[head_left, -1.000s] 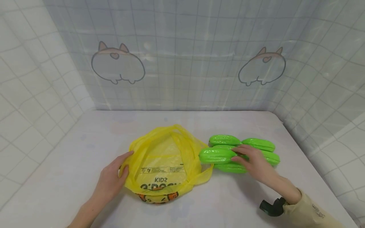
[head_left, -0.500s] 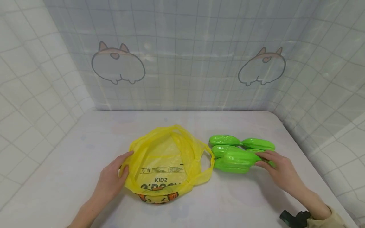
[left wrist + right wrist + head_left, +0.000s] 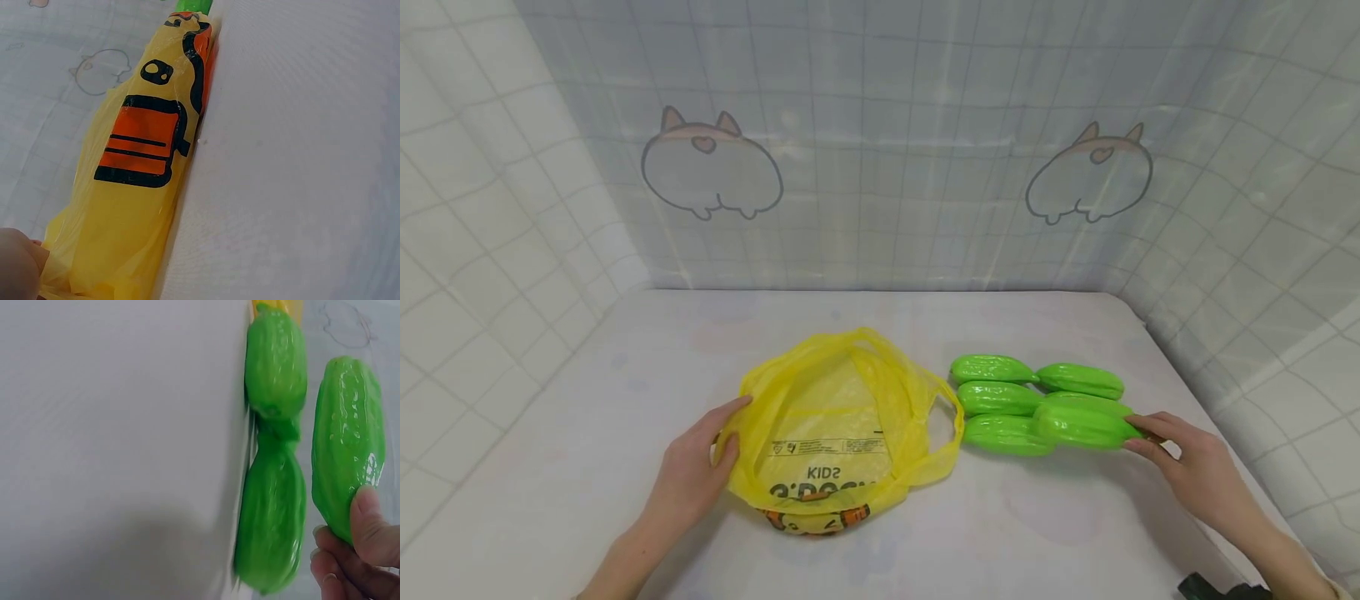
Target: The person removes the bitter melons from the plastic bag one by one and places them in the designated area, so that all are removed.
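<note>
My left hand point(image 3: 696, 458) pinches the left rim of a yellow plastic bag point(image 3: 917, 450), whose mouth gapes upward on the table. Dark lettering and an orange cartoon print show on it; in the left wrist view the printed side of the bag point(image 3: 125, 225) runs down to my fingertips. At the right, my right hand point(image 3: 1202, 467) grips the end of a glossy green ridged cucumber point(image 3: 1086, 425) between thumb and fingers. The right wrist view has this held cucumber point(image 3: 347, 437) raised beside the others. It partly covers a cucumber point(image 3: 1093, 402) behind it.
Several more green cucumbers lie in rows right of the bag, among them a back left one point(image 3: 991, 368), a back right one point(image 3: 1081, 380) and a front left one point(image 3: 1007, 435). A white table point(image 3: 880, 558) carries everything. Grid-patterned curtains point(image 3: 902, 200) enclose three sides.
My right hand has carried its cucumber rightward, from beside the bag's handle to the right end of the rows. My left hand keeps its place on the bag's rim.
</note>
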Motion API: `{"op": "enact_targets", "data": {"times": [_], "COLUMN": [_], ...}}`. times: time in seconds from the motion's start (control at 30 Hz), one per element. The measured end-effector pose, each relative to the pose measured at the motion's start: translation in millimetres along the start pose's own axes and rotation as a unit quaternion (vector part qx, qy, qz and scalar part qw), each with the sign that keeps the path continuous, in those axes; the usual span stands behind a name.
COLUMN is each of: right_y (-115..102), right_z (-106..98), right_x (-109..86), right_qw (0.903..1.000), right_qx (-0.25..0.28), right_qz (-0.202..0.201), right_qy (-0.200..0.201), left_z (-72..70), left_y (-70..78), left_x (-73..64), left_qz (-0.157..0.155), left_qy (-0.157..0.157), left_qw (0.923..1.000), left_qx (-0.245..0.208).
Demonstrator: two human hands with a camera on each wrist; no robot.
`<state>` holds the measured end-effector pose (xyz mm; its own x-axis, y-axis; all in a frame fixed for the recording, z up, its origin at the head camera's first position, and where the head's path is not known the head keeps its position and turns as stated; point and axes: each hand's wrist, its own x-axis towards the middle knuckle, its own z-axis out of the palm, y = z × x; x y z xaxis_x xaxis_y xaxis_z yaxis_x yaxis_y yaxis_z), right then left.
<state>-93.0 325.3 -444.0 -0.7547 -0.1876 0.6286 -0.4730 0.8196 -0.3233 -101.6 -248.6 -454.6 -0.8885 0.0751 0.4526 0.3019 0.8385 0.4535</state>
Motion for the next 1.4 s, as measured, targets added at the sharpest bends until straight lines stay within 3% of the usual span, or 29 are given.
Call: {"op": "enact_targets", "data": {"times": [0.47,0.8,1.0,1.23,1.4], "right_y": [28,35,38,40,43], "right_z": [-14,-9,-1,-1,0], "right_x": [-23.2,-26.4,-28.7,-31.0,-39.9], "right_qw": [0.9961,0.9919,0.9916,0.9768,0.9716], "right_qx": [-0.004,-0.034,-0.006,0.018,0.041], "right_qz": [0.075,0.1,0.107,0.175,0.201], "right_qy": [-0.046,-0.071,-0.073,-0.122,-0.118], "left_z": [1.9,-0.1,0.4,1.3,3.7], "left_y": [1.1,-1.4,-1.0,1.6,2.1], "left_x": [-0.6,-2.5,-4.4,-1.4,-0.4], "left_qz": [-0.001,0.01,0.014,0.016,0.014], "left_qy": [-0.003,0.013,0.019,0.017,0.006], "left_qw": [1.0,0.9999,0.9997,0.9997,0.9998], "left_qx": [-0.004,0.004,0.009,0.008,0.008]}}
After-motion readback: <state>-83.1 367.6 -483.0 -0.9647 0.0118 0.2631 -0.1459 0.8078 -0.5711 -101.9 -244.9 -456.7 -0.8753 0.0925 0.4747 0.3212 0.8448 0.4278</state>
